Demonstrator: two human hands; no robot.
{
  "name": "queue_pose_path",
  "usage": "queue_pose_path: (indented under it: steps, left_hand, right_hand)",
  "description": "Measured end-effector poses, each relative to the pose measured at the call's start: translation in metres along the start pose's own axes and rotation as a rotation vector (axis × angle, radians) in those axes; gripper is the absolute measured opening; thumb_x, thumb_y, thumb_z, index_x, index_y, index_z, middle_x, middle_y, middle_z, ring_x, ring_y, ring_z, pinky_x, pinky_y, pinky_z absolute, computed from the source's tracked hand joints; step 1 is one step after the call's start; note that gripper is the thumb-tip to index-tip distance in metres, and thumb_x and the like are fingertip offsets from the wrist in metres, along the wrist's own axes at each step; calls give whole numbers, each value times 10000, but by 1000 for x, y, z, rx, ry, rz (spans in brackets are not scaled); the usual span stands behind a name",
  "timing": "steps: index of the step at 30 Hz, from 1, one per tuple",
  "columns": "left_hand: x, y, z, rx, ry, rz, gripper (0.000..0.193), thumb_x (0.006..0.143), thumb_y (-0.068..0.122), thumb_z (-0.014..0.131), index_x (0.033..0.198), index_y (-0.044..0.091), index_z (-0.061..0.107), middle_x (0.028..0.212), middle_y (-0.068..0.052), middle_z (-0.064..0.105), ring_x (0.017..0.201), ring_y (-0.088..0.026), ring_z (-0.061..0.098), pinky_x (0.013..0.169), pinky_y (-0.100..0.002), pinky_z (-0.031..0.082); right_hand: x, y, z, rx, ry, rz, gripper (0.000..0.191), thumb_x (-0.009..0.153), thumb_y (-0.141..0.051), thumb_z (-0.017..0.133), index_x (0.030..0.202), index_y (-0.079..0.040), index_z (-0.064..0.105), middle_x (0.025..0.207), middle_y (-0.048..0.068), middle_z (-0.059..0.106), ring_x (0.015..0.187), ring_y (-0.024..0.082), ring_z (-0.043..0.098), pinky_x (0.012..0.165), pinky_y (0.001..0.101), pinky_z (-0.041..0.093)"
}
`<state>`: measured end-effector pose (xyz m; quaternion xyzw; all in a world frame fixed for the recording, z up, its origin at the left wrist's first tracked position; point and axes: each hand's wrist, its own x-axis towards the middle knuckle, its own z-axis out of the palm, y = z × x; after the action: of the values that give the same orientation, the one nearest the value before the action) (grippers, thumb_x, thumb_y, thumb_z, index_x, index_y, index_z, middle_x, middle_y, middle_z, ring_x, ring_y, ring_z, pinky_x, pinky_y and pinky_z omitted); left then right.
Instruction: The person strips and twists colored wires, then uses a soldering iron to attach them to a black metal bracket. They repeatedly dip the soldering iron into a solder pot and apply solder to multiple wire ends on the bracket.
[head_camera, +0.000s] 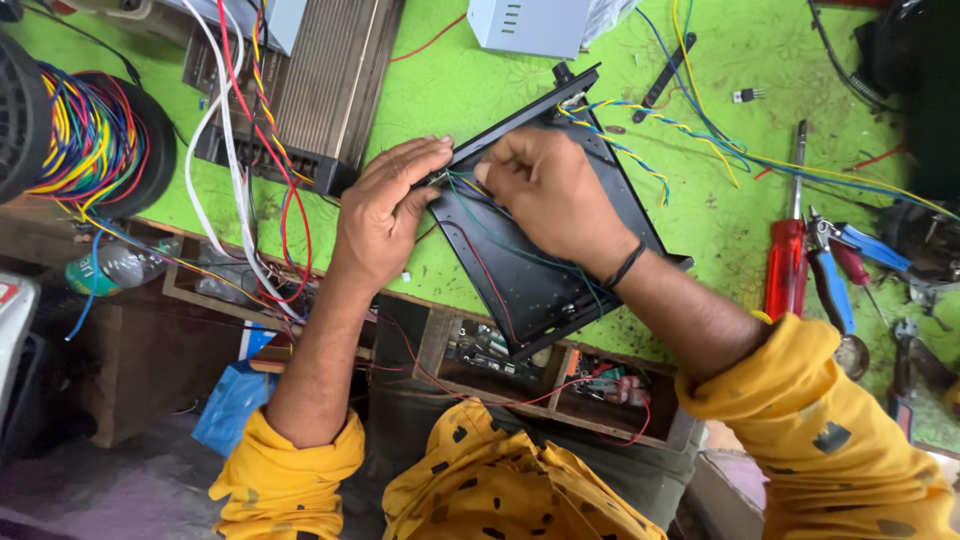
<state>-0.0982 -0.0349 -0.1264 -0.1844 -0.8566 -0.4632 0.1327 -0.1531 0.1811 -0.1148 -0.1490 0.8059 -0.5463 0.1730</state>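
Black metal panel (520, 270) overhanging the green counter's (700, 200) near edge, long axis running from near right to far left. Left hand (385, 215) steadies its far edge; right hand (550, 195) pinches thin wires (480, 215) there (limp, easily snagged). The panel looks stiff and light; best held by its edges.

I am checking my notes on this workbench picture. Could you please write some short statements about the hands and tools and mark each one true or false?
1. Both hands work at the edge of a black metal panel. True.
2. The right hand wears a dark band at the wrist. True.
3. The left hand holds the red-handled screwdriver. False: it lies on the green table, right of the panel.
4. The blue-handled pliers lie beside the screwdriver. True.
5. The wire spool holds only white wire. False: many colours.
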Motion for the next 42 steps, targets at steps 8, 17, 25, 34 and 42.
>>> queue_pose_path:
  steps: [8, 17, 25, 34, 42]
  left_hand:
    - [0, 0, 0, 5, -5, -20, 441, 896, -109, 704, 1307, 43, 657, 1343, -128, 695, 1310, -312, 649, 1134, -395, 521]
    - [-1, -1, -1, 7, 15, 25, 439, 909, -90, 693, 1326, 39, 644, 1345, -124, 690, 1301, -324, 639, 1129, -404, 512]
    - [1, 15, -2, 132, 124, 168, 355, 939, 11, 713, 1291, 6, 670, 1360, -158, 658, 1276, -375, 623, 1117, -457, 473]
    - [37, 22, -3, 151, -119, 207, 111, 911, 30, 730, 1014, 10, 694, 1235, -149, 673, 1105, -376, 637, 957, -467, 516]
    - [32, 26, -11, 165, -120, 254, 161, 862, 23, 748, 1008, 19, 679, 1144, -132, 662, 1033, -348, 634, 919, -452, 525]
  right_hand:
    - [1, -7, 4, -79, -46, -61, 204, 917, -155, 751, 1028, 15, 758, 788, 144, 739, 690, 136, 691, 662, 311, 552]
    - [-19, -23, 13, -740, 187, -464, 138, 927, -114, 636, 949, -4, 716, 903, 192, 706, 782, 376, 697, 694, 457, 530]
    - [0, -31, -17, 67, -199, 114, 244, 1073, -215, 521, 925, -54, 629, 688, 16, 543, 567, 179, 523, 520, 328, 417]
    - [-20, -48, -6, -193, 107, -53, 239, 1024, -258, 587, 955, -30, 596, 649, -14, 497, 536, 114, 463, 485, 290, 383]
    - [-40, -55, 16, -1017, 173, -467, 187, 986, -227, 601, 960, -44, 629, 707, 17, 546, 598, 159, 515, 528, 317, 420]
